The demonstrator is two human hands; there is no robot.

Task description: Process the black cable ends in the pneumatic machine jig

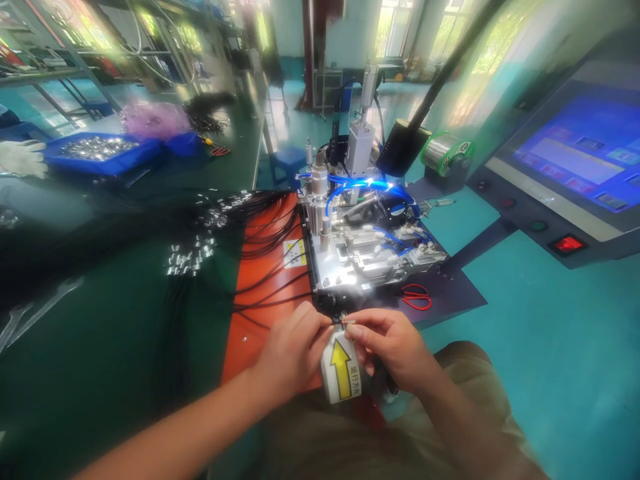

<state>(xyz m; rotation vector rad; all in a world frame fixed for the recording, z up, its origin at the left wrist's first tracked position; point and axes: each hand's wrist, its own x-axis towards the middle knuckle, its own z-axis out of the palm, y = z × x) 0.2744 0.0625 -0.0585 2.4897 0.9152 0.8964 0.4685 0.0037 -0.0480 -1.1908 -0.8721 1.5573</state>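
Note:
My left hand (pixel 296 343) is closed in a pinch at the front edge of the machine (pixel 360 247). What lies between its fingertips is too small to make out. Facing it, my right hand (pixel 393 341) pinches a thin wire end (pixel 349 322) between thumb and forefinger, and the fingertips of both hands nearly meet. Just below them is a white block (pixel 341 373) bearing a yellow arrow. Black cables (pixel 270 293) run across the orange plate (pixel 250 340) to the machine's left side.
Bundled cables with shiny metal ends (pixel 190 257) cover the green table at left. Behind them stands a blue tray (pixel 100 157) of small metal parts. Red-handled scissors (pixel 417 297) lie right of my hands. A solder wire spool (pixel 447 155) and a touchscreen panel (pixel 565 193) rise farther right.

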